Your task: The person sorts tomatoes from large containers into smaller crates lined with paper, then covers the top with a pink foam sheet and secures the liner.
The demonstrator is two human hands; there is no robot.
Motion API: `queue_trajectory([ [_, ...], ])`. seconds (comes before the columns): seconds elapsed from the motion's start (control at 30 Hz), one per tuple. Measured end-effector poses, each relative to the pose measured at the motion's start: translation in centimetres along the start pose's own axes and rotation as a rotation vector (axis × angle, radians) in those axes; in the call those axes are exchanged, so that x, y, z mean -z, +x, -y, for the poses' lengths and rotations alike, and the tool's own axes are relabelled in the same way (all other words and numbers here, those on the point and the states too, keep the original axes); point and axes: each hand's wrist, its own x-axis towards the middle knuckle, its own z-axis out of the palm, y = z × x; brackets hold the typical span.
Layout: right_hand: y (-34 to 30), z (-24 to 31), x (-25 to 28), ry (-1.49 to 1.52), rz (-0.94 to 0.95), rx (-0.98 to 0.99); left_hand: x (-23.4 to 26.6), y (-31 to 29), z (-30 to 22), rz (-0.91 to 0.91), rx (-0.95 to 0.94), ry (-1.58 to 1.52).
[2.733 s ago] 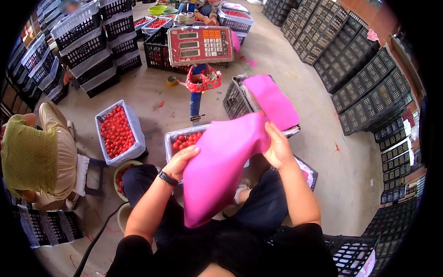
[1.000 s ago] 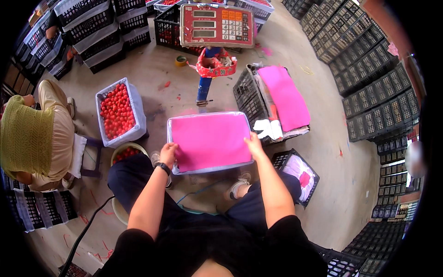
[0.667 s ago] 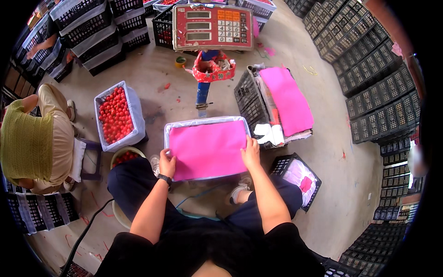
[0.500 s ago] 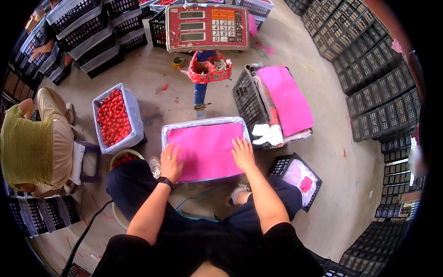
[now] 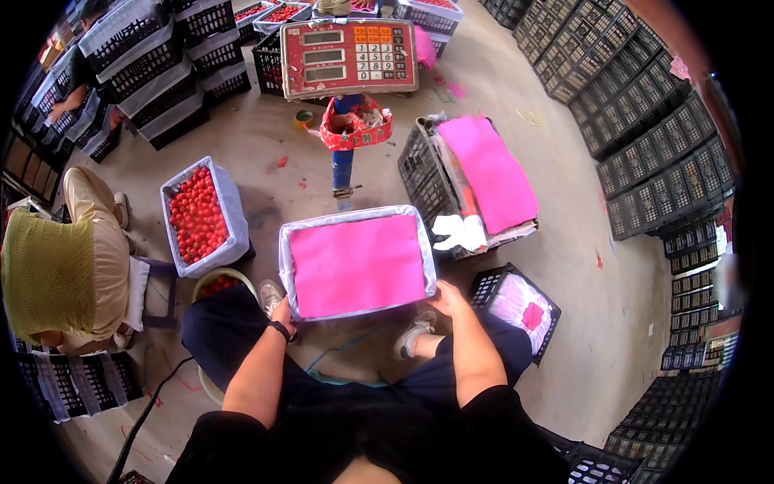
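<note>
In front of me is a crate (image 5: 285, 256) lined with pale plastic film, its rim showing all round. A flat pink sheet (image 5: 359, 266) lies smooth over the top inside that rim. My left hand (image 5: 281, 314) grips the crate at its near left corner, under a dark wristband. At the near right corner my right hand (image 5: 445, 299) holds the crate's side. The crate's outer wall hides some fingertips of both hands. Whatever lies beneath the sheet is hidden.
A red scale (image 5: 351, 58) stands on a blue post beyond the crate. To the left are a lined crate of red tomatoes (image 5: 197, 214), a tub (image 5: 254, 282) and a seated person (image 5: 60, 270). Pink sheets (image 5: 490, 173) top a crate on the right, with white gloves (image 5: 458, 233) beside them.
Both hands have left the top of the pink sheet and moved down and outward to the crate's near corners, where they now grip it. The view has shifted slightly.
</note>
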Motion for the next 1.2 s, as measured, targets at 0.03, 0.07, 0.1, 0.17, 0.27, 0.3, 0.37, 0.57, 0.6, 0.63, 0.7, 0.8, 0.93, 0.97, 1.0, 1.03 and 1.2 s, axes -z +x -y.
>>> queue_trajectory([
  [0.03, -0.3, -0.1, 0.8, -0.01, 0.008, 0.041, -0.1, -0.6, 0.1, 0.037, 0.01, -0.012],
  [0.07, -0.1, 0.1, 1.3, 0.023, 0.019, 0.024, -0.3, -1.1, -0.1, 0.029, 0.036, -0.026],
  [0.1, 0.0, 0.0, 1.7, 0.036, 0.026, 0.023, -0.4, -1.7, 0.0, 0.022, 0.026, -0.013],
  [0.17, 0.2, 0.0, 2.2, 0.064, 0.05, 0.03, -1.0, -3.0, -0.2, 0.01, -0.007, 0.013],
  [0.27, 0.1, 0.3, 0.8, -0.057, -0.03, 0.032, 0.8, -2.4, 0.3, -0.022, -0.091, 0.068],
  [0.3, -0.2, 0.4, 0.0, -0.109, -0.078, 0.028, 1.5, -1.9, 0.4, 0.003, -0.136, 0.084],
  [0.37, 0.2, -0.1, -0.1, -0.628, -0.248, 0.291, 2.2, -0.6, 0.8, 0.07, -0.222, 0.122],
  [0.57, -2.1, -0.9, -2.6, -1.136, -0.548, 0.635, 1.5, -1.9, 1.4, -0.222, -0.625, 0.747],
  [0.6, -2.4, -0.7, -2.4, -1.199, -0.565, 0.649, 0.8, -2.8, 1.2, -0.203, -0.651, 0.82],
  [0.63, -2.6, -0.4, -2.5, -1.261, -0.575, 0.666, 0.4, -3.7, 0.7, -0.19, -0.679, 0.892],
  [0.7, -3.1, 0.4, -3.0, -1.401, -0.58, 0.608, -0.2, -5.1, -0.3, -0.152, -0.672, 1.052],
  [0.8, -3.2, 0.5, -3.5, -1.528, -0.63, 0.671, -0.9, -6.4, -1.3, -0.092, -0.59, 1.147],
  [0.93, -5.5, 3.3, -5.5, -0.521, -0.152, 0.47, -0.9, -7.4, -3.6, 0.203, -0.236, 0.236],
  [0.97, -5.7, 3.6, -4.8, -0.635, -0.176, 0.501, -0.9, -7.4, -4.3, 0.203, -0.293, 0.376],
  [1.0, -5.5, 3.7, -4.7, -0.643, -0.205, 0.492, -1.3, -7.4, -4.9, 0.218, -0.291, 0.402],
  [1.03, -5.5, 4.3, -4.7, -0.653, -0.234, 0.488, -1.9, -7.8, -5.6, 0.234, -0.291, 0.426],
  [1.2, -3.3, 7.6, -5.0, -1.12, -0.457, 0.911, -2.3, -3.7, -7.1, 0.018, -0.689, 0.608],
])
